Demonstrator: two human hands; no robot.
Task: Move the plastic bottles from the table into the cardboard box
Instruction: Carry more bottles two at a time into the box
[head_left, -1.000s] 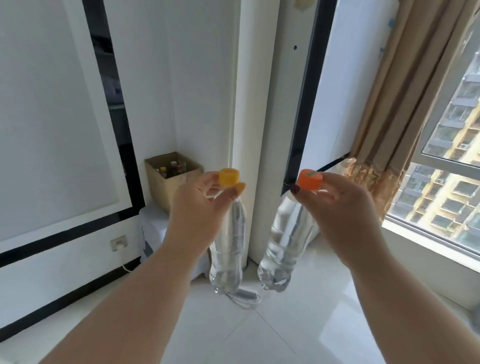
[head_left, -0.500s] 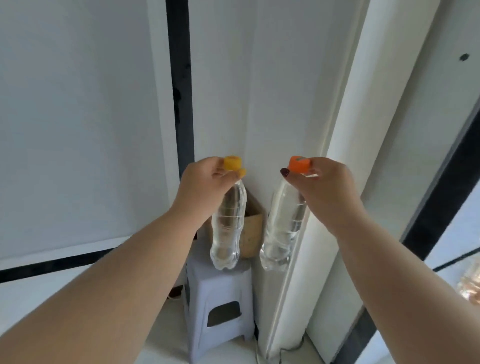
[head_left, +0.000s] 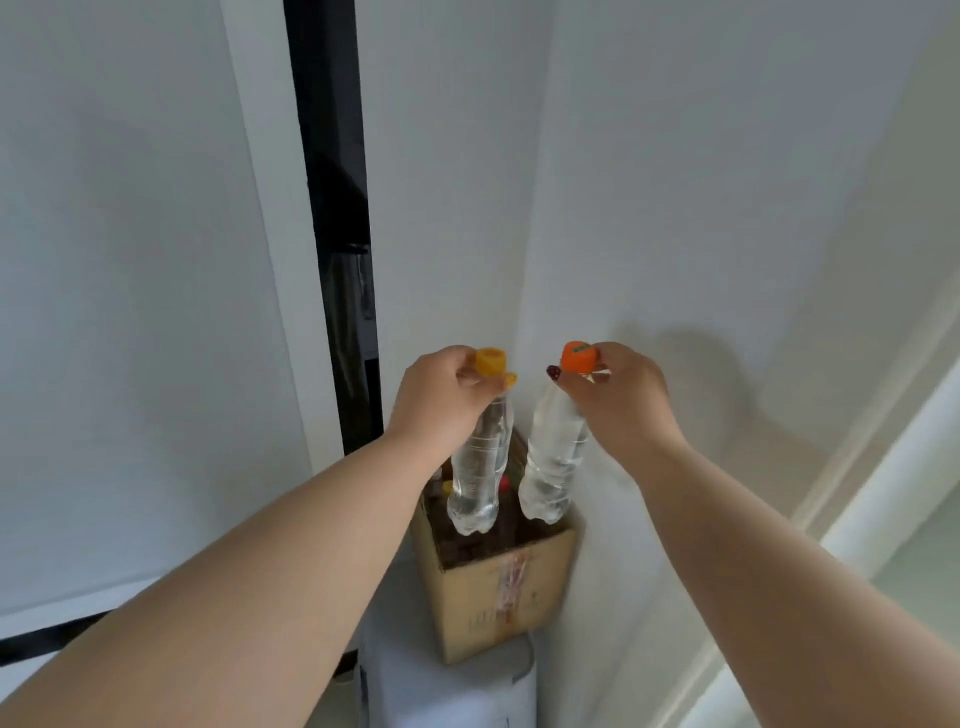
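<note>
My left hand (head_left: 439, 400) pinches the neck of a clear plastic bottle with a yellow cap (head_left: 480, 467), which hangs upright. My right hand (head_left: 618, 395) holds a second clear bottle with an orange cap (head_left: 550, 467) by its neck in the same way. Both bottles hang just above the open top of the brown cardboard box (head_left: 498, 587), their bases over its opening. Inside the box I can see dark shapes and a few coloured caps of other bottles, partly hidden behind the two held ones.
The box stands on a pale grey plastic stool (head_left: 457, 686) in a room corner. White walls close in behind and on the right. A tall black strip (head_left: 337, 234) runs down the wall to the left of the box.
The view has closed in on the corner. Both hands with their bottles now hang over the box's opening instead of in front of it; the grips are unchanged.
</note>
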